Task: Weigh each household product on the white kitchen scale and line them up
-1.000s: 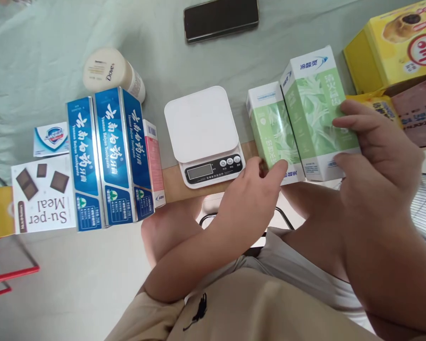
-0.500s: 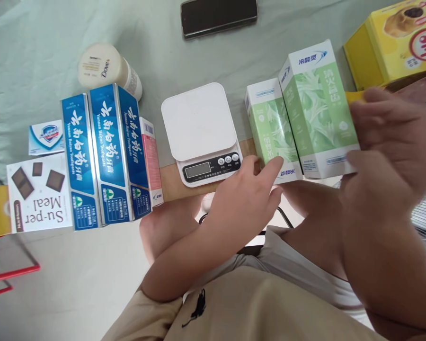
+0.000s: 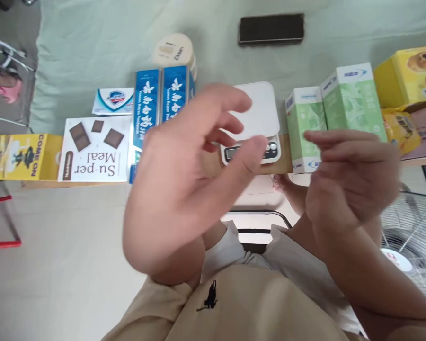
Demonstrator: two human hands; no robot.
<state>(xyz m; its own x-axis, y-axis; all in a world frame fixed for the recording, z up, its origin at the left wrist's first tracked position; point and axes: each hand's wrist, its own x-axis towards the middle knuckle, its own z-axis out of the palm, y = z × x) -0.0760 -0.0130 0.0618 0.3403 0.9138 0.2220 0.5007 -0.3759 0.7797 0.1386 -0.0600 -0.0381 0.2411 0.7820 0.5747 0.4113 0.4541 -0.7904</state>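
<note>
My left hand (image 3: 184,184) is raised in front of the white kitchen scale (image 3: 261,104) and the blue toothpaste boxes (image 3: 147,104), hiding parts of them. Its thumb stands apart from the half-curled fingers, and nothing is between them. On the other side, my right hand (image 3: 355,175) hovers before two green-and-white toothpaste boxes (image 3: 305,121). Blurred by motion, it has its index finger stretched out, its other fingers bent and no object visible in it. The two green boxes stand side by side, right of the scale.
Left of the blue boxes are a soap box (image 3: 115,100), a white Su-per Meal box (image 3: 95,151) and a yellow box (image 3: 31,156). A Dove jar (image 3: 172,49) and a phone (image 3: 271,29) lie farther back. Yellow snack packaging (image 3: 412,78) is at right, above a wire basket (image 3: 412,227).
My left hand has left the smaller green box and risen leftward. My right hand has moved left from beside the larger green box. The view has shifted, showing more on the left.
</note>
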